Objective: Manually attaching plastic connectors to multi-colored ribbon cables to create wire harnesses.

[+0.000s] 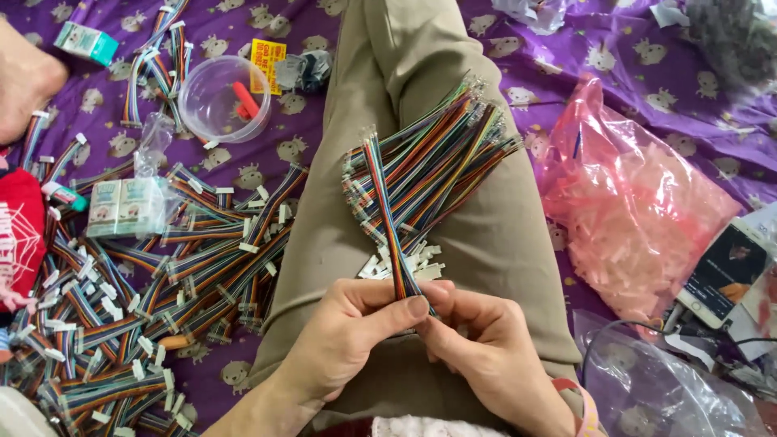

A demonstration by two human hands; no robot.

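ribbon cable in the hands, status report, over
Left hand and right hand both pinch one rainbow ribbon cable at its lower end. Cable bundle lies on the trouser leg. Nothing in the way.

Hidden ends and cut-off edges

The cable's (387,212) lower end vanishes between the fingertips of the left hand (350,336) and right hand (486,350). A foot (23,79), a phone (724,272) and a red cloth (18,235) run off the frame's edges.

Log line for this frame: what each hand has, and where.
left hand: pinching ribbon cable | right hand: fingers at cable's lower end | location: over lap, beside cable bundle on leg
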